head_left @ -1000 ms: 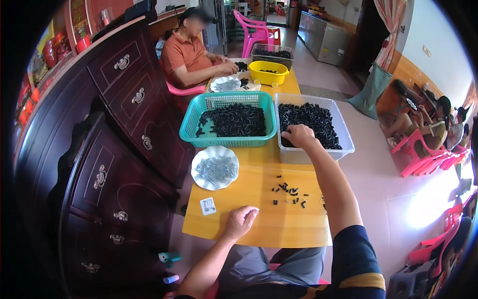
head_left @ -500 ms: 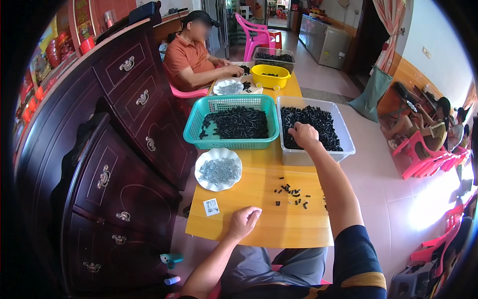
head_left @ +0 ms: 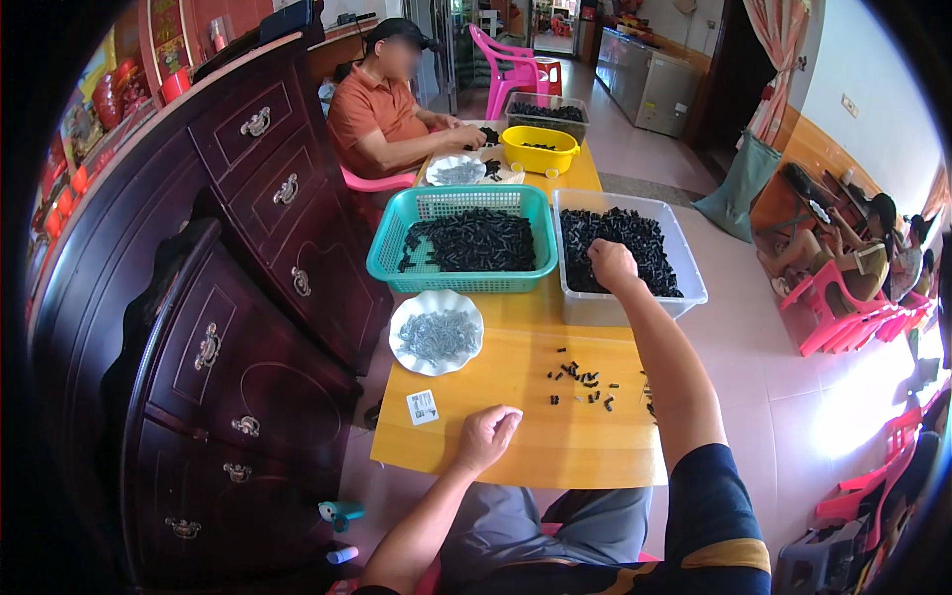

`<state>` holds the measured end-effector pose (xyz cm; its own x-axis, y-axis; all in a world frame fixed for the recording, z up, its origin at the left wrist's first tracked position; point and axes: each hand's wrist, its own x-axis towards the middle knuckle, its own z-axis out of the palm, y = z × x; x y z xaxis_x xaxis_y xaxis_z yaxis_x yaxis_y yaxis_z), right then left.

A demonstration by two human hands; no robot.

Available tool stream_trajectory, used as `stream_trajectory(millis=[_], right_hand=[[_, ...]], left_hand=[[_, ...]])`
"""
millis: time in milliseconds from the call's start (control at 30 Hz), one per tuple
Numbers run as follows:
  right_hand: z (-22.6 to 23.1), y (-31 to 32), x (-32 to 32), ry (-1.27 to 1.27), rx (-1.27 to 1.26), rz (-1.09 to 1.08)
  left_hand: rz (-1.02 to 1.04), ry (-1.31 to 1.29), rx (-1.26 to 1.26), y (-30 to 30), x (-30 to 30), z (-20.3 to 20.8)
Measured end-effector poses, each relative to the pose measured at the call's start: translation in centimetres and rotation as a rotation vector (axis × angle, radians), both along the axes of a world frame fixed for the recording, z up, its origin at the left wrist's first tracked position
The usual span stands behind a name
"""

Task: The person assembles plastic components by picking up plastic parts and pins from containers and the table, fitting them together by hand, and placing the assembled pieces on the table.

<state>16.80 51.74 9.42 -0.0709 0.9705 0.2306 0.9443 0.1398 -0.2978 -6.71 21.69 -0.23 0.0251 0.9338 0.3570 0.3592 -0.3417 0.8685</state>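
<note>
My right hand (head_left: pixel 612 264) reaches into the white bin (head_left: pixel 684 260) full of small black pieces, its fingers curled down among them. Whether it grips any is hidden. My left hand (head_left: pixel 488 434) rests on the yellow table (head_left: pixel 516 416) near its front edge with the fingers loosely curled and nothing visible in it. A scatter of black pieces (head_left: pixel 583 381) lies on the table between both arms. A white scalloped plate (head_left: pixel 435 330) of small silvery parts sits left of centre.
A teal basket (head_left: pixel 389 254) of black pieces stands beside the white bin. Farther back are a yellow bowl (head_left: pixel 538 150), another plate and a grey bin, where a person in an orange shirt (head_left: pixel 382 115) works. A dark wooden cabinet (head_left: pixel 228 297) lines the left side. A small card (head_left: pixel 422 407) lies near the table's left edge.
My right hand has stayed in the white bin, shifting slightly among the pieces. The left hand has barely moved on the table.
</note>
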Motion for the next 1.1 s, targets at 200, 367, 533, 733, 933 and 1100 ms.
stream_trajectory(millis=[200, 367, 533, 733, 933, 1100], right_hand=[[1.1, -0.7, 0.2, 0.054, 0.033, -0.026], [1.3, -1.0, 1.2, 0.247, 0.261, 0.033], [5.0, -4.3, 0.8, 0.643, 0.37, 0.161], [3.8, -17.9, -1.0, 0.742, 0.309, 0.323], [-5.5, -27.6, -0.7, 0.533, 0.215, 0.299], [-8.1, -30.3, 0.3, 0.349, 0.254, 0.257]], left_hand=[[0.004, 0.018, -0.003, -0.1, 0.0, 0.0], [-0.009, -0.008, -0.022, -0.4, 0.1, 0.0], [-0.002, -0.04, -0.031, -0.2, 0.4, -0.6], [0.012, 0.124, 0.007, 0.1, 0.3, 0.1], [-0.019, 0.429, 0.286, -0.6, 1.1, 1.4], [-0.056, 0.542, 0.234, -1.0, 1.8, 1.5]])
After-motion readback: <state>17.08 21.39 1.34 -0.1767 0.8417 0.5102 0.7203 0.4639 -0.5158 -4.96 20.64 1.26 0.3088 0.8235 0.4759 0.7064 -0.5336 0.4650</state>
